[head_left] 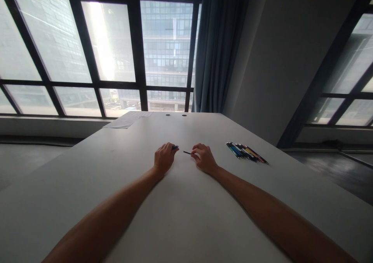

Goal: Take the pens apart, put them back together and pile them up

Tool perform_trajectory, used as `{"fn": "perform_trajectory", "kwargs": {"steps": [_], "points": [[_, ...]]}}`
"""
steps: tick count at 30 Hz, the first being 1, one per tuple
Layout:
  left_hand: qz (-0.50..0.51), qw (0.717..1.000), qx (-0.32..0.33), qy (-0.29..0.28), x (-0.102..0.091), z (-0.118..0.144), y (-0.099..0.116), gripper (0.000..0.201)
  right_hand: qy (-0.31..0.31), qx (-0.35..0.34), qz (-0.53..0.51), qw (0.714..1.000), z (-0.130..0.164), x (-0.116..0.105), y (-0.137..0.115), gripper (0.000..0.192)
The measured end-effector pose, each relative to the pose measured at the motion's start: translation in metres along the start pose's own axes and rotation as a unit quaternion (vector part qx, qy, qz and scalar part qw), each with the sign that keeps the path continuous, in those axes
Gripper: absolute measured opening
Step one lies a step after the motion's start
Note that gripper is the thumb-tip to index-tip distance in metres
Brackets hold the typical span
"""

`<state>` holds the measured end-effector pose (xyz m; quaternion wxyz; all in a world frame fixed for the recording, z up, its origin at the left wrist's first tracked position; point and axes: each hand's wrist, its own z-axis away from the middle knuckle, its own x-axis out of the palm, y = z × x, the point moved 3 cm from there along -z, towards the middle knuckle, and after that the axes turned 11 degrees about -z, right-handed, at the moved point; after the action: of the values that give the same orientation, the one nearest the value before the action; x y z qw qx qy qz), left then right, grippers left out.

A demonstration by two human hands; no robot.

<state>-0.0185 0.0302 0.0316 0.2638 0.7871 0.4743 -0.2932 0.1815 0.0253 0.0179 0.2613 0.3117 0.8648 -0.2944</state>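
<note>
Over the middle of the white table (186,200), my two hands face each other with a small gap between them. My left hand (164,156) is closed around a short dark pen piece (175,147), most of which the fingers hide. Pinched between thumb and fingertips of my right hand (204,158) is a thin black pen part (187,152), its free end pointing left toward the other hand. The two pieces are apart. Their exact kinds are too small to make out.
Several pens (246,152) lie side by side on the table, right of my right hand. Papers (122,120) rest at the far left edge. Two dark round spots (184,115) show near the far end. Beyond stand windows and a blue curtain (217,49).
</note>
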Motion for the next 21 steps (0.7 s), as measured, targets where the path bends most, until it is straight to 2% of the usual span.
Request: {"fn": "perform_trajectory", "kwargs": {"steps": [10,17,21], "points": [[0.005,1.0,-0.009,-0.017,0.005,-0.001,-0.004,0.018,0.059,0.008,0.006,0.998,0.001,-0.009,-0.002,0.004],[-0.006,1.0,0.0,-0.022,0.006,0.0,-0.007,0.013,0.031,-0.058,0.004,0.998,0.003,-0.01,-0.014,0.002],[-0.012,0.999,-0.009,-0.037,0.007,0.0,-0.008,0.013,0.014,-0.068,0.01,0.998,0.004,-0.01,-0.016,0.002]]}}
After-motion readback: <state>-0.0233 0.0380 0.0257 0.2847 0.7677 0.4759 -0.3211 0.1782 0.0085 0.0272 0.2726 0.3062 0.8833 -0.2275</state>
